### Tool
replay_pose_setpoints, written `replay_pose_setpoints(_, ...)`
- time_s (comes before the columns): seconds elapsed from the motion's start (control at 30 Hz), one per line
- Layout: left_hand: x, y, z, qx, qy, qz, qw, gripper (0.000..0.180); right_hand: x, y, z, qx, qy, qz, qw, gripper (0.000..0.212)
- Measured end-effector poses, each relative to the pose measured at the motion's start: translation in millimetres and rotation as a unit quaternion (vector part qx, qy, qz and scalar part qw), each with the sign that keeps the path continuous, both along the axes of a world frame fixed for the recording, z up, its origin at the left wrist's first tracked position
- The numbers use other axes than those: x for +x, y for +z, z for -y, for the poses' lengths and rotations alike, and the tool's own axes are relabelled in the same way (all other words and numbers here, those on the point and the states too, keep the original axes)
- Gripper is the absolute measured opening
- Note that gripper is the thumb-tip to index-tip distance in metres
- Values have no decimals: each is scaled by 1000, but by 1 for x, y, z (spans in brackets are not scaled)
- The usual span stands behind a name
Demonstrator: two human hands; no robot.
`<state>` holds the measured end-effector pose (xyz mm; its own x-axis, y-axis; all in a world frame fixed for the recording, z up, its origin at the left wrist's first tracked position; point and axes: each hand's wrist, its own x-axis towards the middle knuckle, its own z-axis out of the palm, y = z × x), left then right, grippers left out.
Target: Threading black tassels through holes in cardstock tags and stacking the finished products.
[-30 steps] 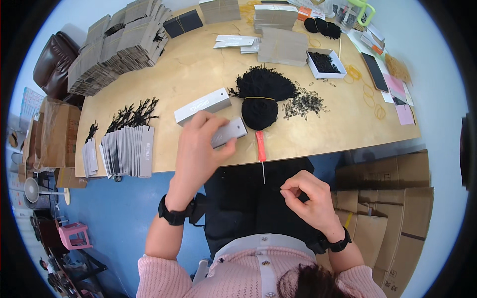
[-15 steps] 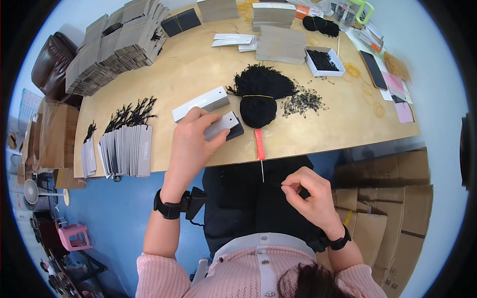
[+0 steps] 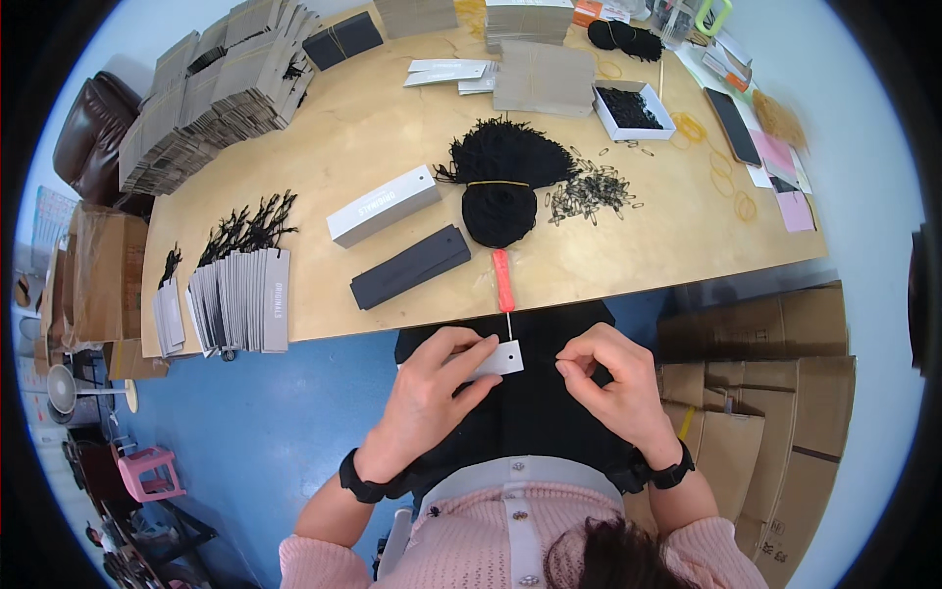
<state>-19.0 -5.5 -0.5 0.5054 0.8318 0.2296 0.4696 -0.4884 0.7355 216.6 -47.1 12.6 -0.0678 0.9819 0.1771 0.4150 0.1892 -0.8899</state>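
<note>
Above my lap, my left hand (image 3: 429, 385) pinches a white hang tag (image 3: 502, 360) whose punched end points toward my right hand. My right hand (image 3: 616, 381) is closed, thumb against forefinger; what sits in the pinch, if anything, is too small to make out. Between the hands, a red-handled tool (image 3: 503, 280) with a thin metal shaft sticks out over the table's front edge. A dark stack of tags (image 3: 412, 267) lies left of it, with a white-topped stack (image 3: 385, 206) behind. A banded bundle of black cords (image 3: 498, 214) lies beyond the tool, beside loose small safety pins (image 3: 592, 191).
Strung tags (image 3: 240, 299) fan out at the table's left. Large grey tag piles (image 3: 211, 93) stand at the back left. A white box of black pieces (image 3: 638, 126), a phone (image 3: 731, 126) and rubber bands (image 3: 721, 172) lie right. Cardboard (image 3: 765, 422) leans below the table.
My left hand has come from the dark stack toward my lap, bringing a white tag with it. My right hand has stayed nearly still. The view has shifted slightly.
</note>
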Motion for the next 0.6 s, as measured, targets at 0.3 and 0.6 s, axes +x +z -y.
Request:
replay_pose_setpoints(0.3,11,-18,8,110,48,6,993,47,-21,-17,1,-23,11,-14,1000,10)
replay_pose_setpoints(0.6,11,-31,9,152,61,37,986,48,-33,-34,0,62,-33,88,994,16)
